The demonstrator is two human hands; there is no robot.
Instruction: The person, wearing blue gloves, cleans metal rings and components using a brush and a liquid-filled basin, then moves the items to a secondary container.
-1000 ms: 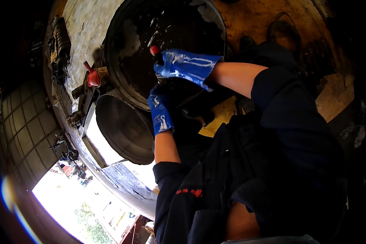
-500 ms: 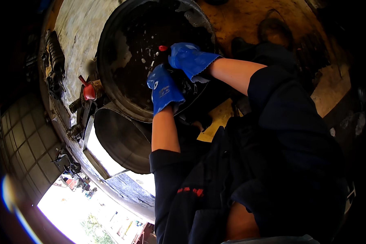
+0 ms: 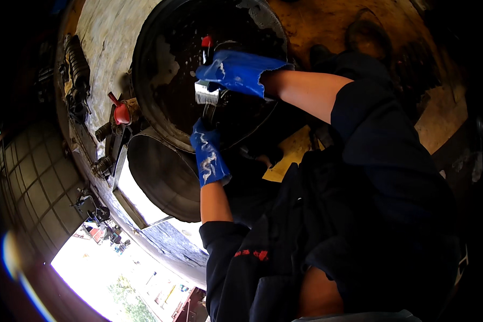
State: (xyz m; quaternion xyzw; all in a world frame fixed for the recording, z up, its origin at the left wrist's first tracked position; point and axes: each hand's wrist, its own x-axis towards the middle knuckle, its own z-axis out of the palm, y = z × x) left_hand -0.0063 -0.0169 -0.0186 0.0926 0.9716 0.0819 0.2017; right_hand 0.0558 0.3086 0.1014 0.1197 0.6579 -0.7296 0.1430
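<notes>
Both my hands wear blue rubber gloves and work over a large round dark tub (image 3: 140,102) of dark liquid with foam and bubbles on it. My right hand (image 3: 239,70) is closed around a flat brush (image 3: 207,95); its pale bristles and shiny metal band stick out below the glove, and what looks like its red handle end shows above. My left hand (image 3: 210,155), at the near side of the tub, is closed on a dark metal part (image 3: 209,112). That part points up toward the bristles; its full shape is hidden by the glove and shadow.
A second round dark vessel (image 3: 161,172) stands against the tub's near left. Further left are a red scoop-shaped thing (image 3: 121,111) and dark coiled metal parts (image 3: 77,70). A yellow flat piece (image 3: 286,155) lies right of the tub, beside a stained brown surface (image 3: 316,27).
My hands have moved apart: the left back toward me, the right to the left. The brush bristles and the dark metal part now show between them.
</notes>
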